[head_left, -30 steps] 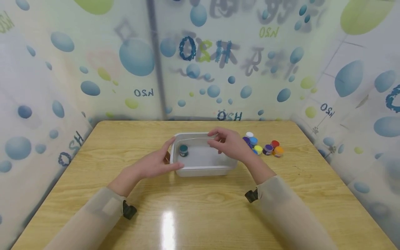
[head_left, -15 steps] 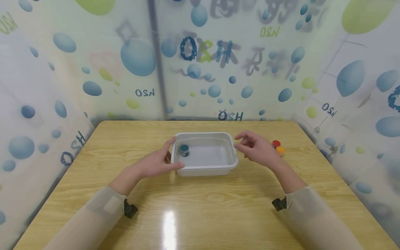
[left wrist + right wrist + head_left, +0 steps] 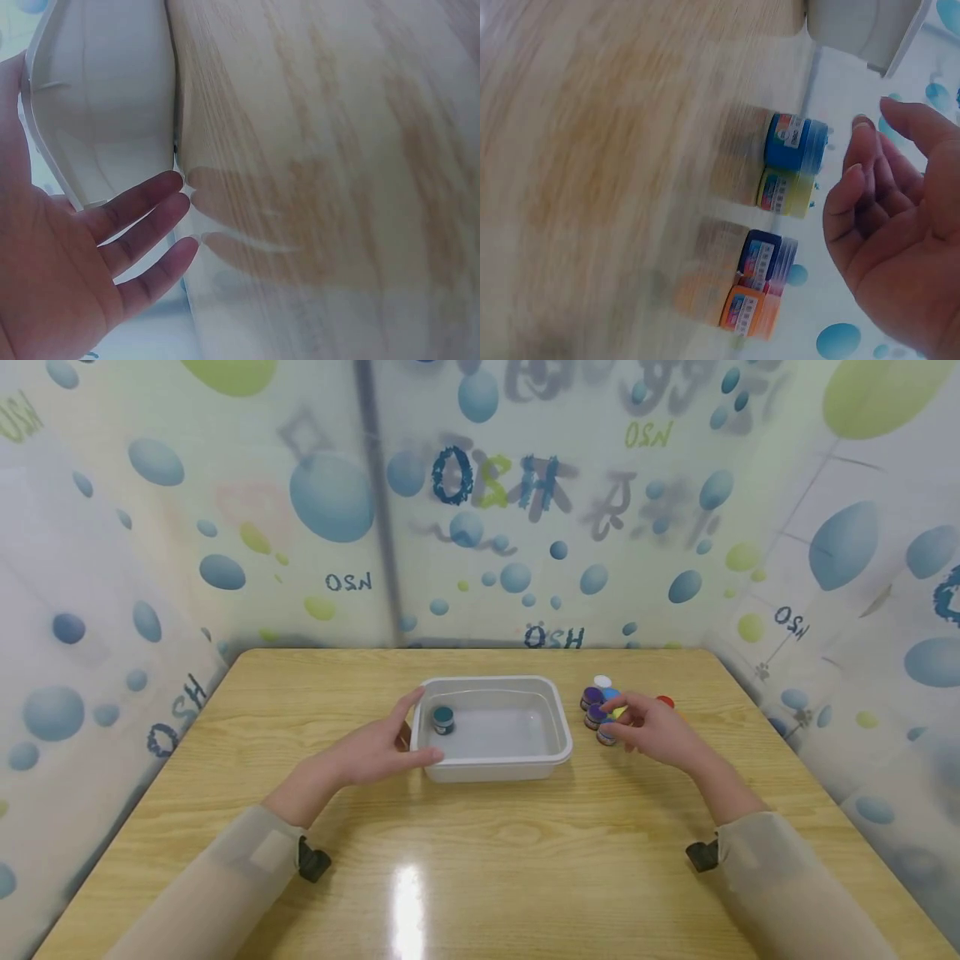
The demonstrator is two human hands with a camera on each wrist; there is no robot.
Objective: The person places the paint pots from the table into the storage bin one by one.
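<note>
My left hand (image 3: 367,756) holds the left end of a white plastic tub (image 3: 495,763), thumb over the near rim and index finger at the far corner. In the left wrist view, the other fingers reach low beside the tub wall (image 3: 112,97). Inside the tub, at its left, a teal paint jar (image 3: 443,720) stands upright. My right hand (image 3: 656,731) hovers over a cluster of small paint jars, its fingers loosely bent and nothing between them. Nearest it are a blue jar (image 3: 784,142) and a yellow jar (image 3: 776,191). The hand partly hides the cluster in the head view.
Two purple-lidded jars (image 3: 596,716) and a white-lidded jar (image 3: 602,681) stand right of the tub. Farther right are a red-lidded jar (image 3: 665,701), an orange jar (image 3: 744,309) and a dark blue jar (image 3: 759,256). A patterned curtain (image 3: 480,610) hangs behind the wooden table (image 3: 480,852).
My right hand has moved from above the tub rightward to the jars. My left hand, the tub and the teal jar stay in place.
</note>
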